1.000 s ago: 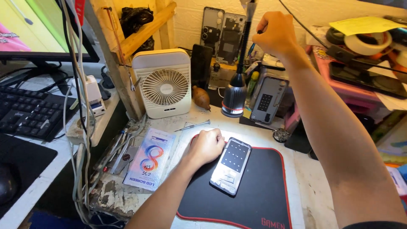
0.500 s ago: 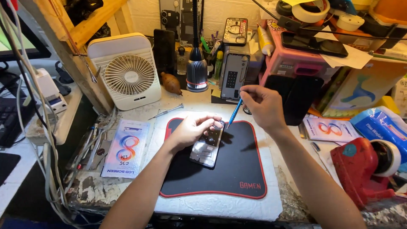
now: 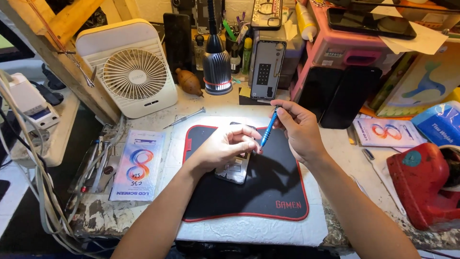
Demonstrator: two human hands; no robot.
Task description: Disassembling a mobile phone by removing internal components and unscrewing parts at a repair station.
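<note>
Both your forearms come up from the lower edge and meet over the black mat with red edging. Your left hand lies palm down with its fingers curled and drawn together, the tips pressing on the upper end of the opened phone. The phone lies flat on the mat's upper middle, its long axis running near to far with a slight lean to the right, and most of its far end is hidden under that hand. Your right hand hovers just right of it, wrist raised, with thumb and first fingers pinching the blue screwdriver near its top. The tool slants steeply, handle up and away, tip down and left toward the phone beside your left fingertips; whether the tip touches, you cannot tell.

To your left, a flat rectangular screen package lies on the worn bench, white with a rainbow-coloured figure. To your right, a similar white package lies flat, with a red tape dispenser nearer you. Farther back stand a white fan, a lamp head and a pink box with a dark phone on top.
</note>
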